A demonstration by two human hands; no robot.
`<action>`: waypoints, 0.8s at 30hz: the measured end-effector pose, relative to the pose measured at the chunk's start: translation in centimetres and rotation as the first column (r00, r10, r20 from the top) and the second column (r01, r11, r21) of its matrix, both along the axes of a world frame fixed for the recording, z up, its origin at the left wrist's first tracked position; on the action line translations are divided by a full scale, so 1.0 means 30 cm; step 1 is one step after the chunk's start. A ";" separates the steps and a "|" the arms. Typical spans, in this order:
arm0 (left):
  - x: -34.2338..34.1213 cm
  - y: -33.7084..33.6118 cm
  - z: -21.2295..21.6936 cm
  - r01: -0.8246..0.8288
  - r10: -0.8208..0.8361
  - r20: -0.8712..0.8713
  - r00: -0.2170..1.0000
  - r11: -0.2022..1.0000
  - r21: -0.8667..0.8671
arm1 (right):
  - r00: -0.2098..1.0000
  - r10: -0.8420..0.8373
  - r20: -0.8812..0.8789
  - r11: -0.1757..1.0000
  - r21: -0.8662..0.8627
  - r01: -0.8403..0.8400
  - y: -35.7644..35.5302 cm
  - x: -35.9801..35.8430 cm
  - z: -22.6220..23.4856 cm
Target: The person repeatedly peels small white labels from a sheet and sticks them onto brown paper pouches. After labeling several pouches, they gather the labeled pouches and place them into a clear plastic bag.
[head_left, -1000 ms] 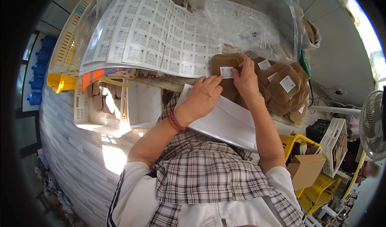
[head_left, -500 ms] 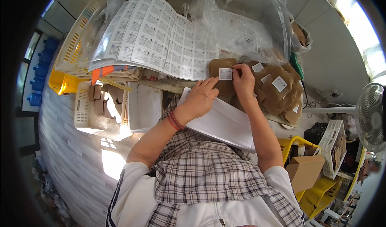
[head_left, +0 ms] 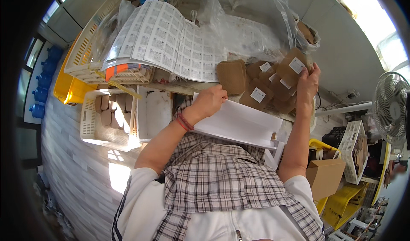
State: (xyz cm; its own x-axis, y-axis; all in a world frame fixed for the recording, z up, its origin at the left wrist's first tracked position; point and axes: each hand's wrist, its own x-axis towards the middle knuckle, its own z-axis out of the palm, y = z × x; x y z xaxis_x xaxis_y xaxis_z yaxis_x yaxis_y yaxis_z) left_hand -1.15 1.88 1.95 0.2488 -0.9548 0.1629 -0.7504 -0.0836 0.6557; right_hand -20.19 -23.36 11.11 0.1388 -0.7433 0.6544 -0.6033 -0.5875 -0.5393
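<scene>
My right hand (head_left: 308, 85) has its fingers closed round the right edge of a labelled brown rounded square (head_left: 290, 64), which stands tilted up at the far right of the pile. Several more brown squares (head_left: 273, 82) with white labels lie loosely overlapped beside it. Left of them sits a neat stack of plain brown squares (head_left: 230, 76). My left hand (head_left: 208, 102) is curled, thumb and fingers together, over the far edge of a white tray-like sheet (head_left: 239, 121) on my lap; what it pinches, if anything, is hidden. Printed label sheets (head_left: 164, 38) lie open beyond it.
A cream crate (head_left: 87, 64) supports the label sheets' left side. Below it stand a white basket (head_left: 92, 130) of brown pieces and a white box (head_left: 151, 113). Clear plastic (head_left: 256, 32) covers the back. At right are a fan (head_left: 390, 108) and a cardboard box (head_left: 324, 177).
My right hand has moved right from the stack to the labelled pile, and some labelled squares have shifted. The stack's top now shows no label. My left hand has drawn back and curled.
</scene>
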 end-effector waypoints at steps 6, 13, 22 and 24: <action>-0.037 0.012 -0.013 -0.030 0.028 -0.326 0.945 1.000 -0.004 | 0.778 0.566 -0.274 0.817 0.318 -0.482 0.463 0.091 -0.152; 0.030 0.149 -0.026 -0.086 0.122 -0.364 0.923 0.990 0.114 | 0.710 0.704 -0.002 0.611 0.512 -0.604 0.559 0.102 -0.360; 0.058 0.172 -0.061 -0.120 0.182 -0.430 0.884 0.978 0.169 | 0.709 0.698 -0.098 0.708 0.239 -0.665 0.589 0.121 -0.377; 0.073 0.168 -0.074 -0.095 0.163 -0.461 0.873 0.981 0.167 | 0.690 0.719 -0.082 0.693 0.156 -0.703 0.587 0.127 -0.379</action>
State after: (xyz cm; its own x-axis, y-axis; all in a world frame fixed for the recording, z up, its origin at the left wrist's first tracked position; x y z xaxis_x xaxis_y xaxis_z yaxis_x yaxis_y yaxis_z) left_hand 1.03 6.93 -0.28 0.3859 -0.9130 -0.1324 -0.3325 -0.2716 0.9032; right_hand -16.36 -5.74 -0.25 0.7294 -0.4485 0.5166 -0.0947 -0.8140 -0.5731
